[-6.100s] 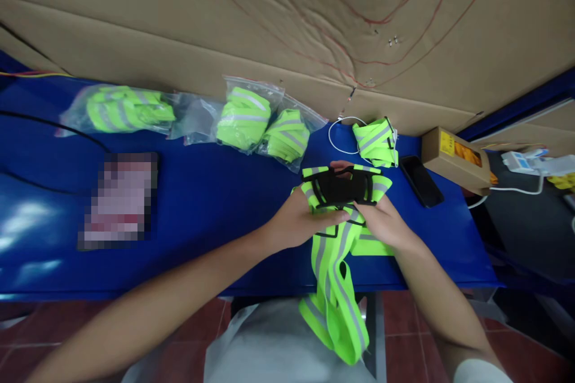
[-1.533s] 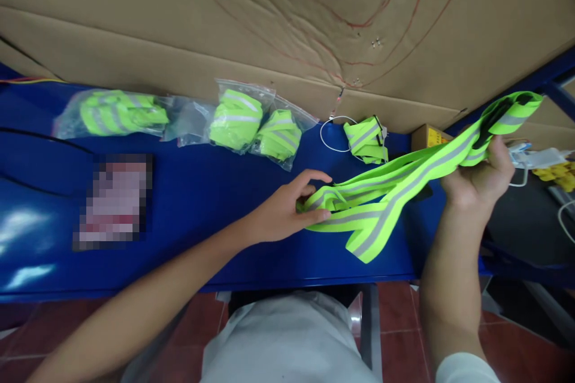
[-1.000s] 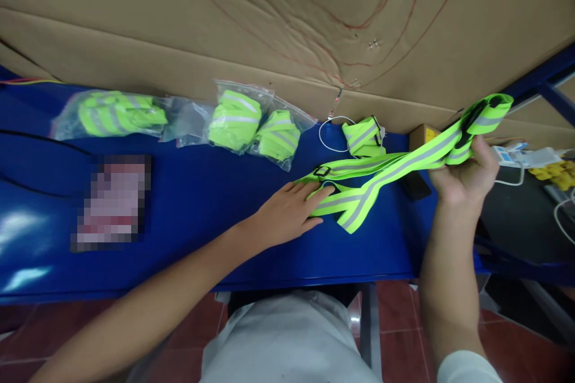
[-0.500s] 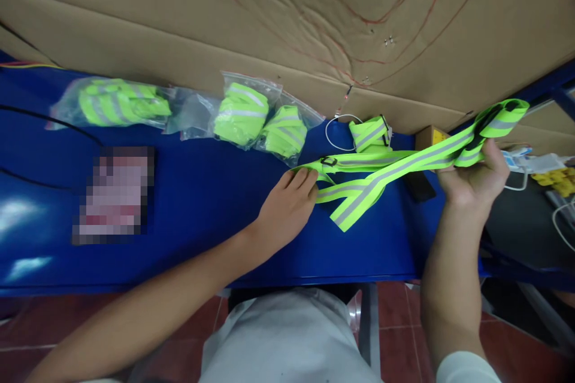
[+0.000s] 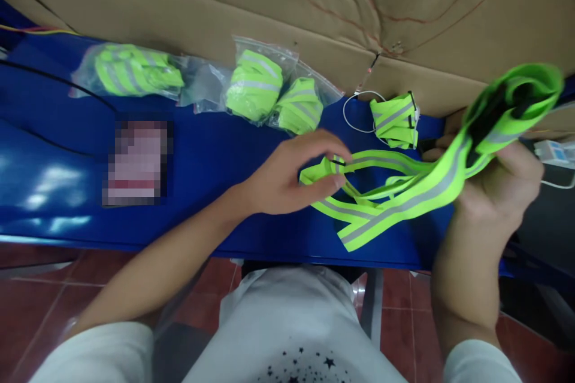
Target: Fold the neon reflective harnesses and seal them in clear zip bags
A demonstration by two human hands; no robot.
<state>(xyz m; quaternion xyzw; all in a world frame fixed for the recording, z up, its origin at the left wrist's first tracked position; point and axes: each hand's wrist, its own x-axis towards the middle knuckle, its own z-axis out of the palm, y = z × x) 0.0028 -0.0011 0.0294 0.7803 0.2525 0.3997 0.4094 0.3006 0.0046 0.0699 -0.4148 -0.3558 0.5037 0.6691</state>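
A neon-green reflective strap vest (image 5: 404,197) with grey stripes stretches between my two hands above the blue table (image 5: 215,191). My left hand (image 5: 291,176) pinches one end of the straps, near a small black buckle, just above the tabletop. At the right, my right hand (image 5: 498,185) is closed round the other end, where the straps meet a black piece, and holds it raised. One loose strap loop droops toward the table's near edge.
Along the cardboard wall (image 5: 287,6) lie bagged green vests (image 5: 130,69), two more bagged ones (image 5: 274,93) and an unbagged folded vest (image 5: 395,119) beside a white cable (image 5: 359,114). A pixelated patch (image 5: 137,161) covers something at the left. A white device (image 5: 554,152) lies at the far right.
My left hand has lifted off the table and now pinches the strap end. My right hand has risen slightly with its end. The view has tilted downward.
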